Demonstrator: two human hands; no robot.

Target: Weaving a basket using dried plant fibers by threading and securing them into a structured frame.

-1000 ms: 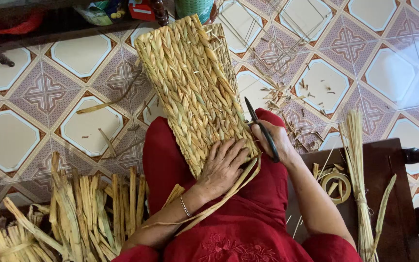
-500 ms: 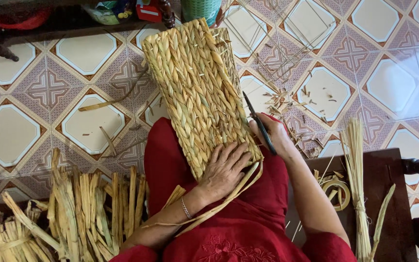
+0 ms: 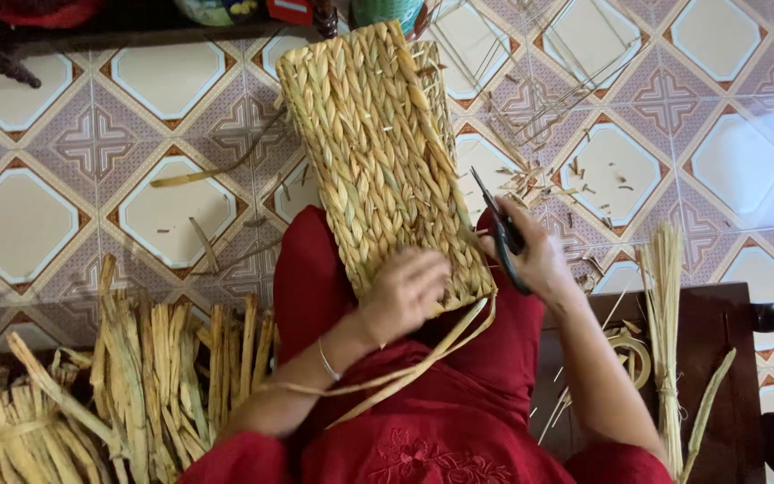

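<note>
A woven straw basket (image 3: 378,152) lies tilted on my red-clothed lap, its far end pointing away over the tiled floor. My left hand (image 3: 405,291) presses on its near end, fingers curled against the weave. My right hand (image 3: 535,260) grips black scissors (image 3: 499,229) at the basket's right edge, blades pointing up and away. Loose straw strands (image 3: 405,372) trail from the basket's near edge across my lap.
A heap of dried straw strips (image 3: 118,376) lies at the lower left. A tied straw bundle (image 3: 665,341) and a coil of cord (image 3: 629,350) rest on a dark wooden seat (image 3: 727,385) at right. Cut scraps (image 3: 548,179) litter the patterned tiles. A dark shelf (image 3: 136,31) runs along the top.
My left hand has slid slightly up and curled on the basket's near end. The scissors in my right hand have shifted closer to the basket's right edge.
</note>
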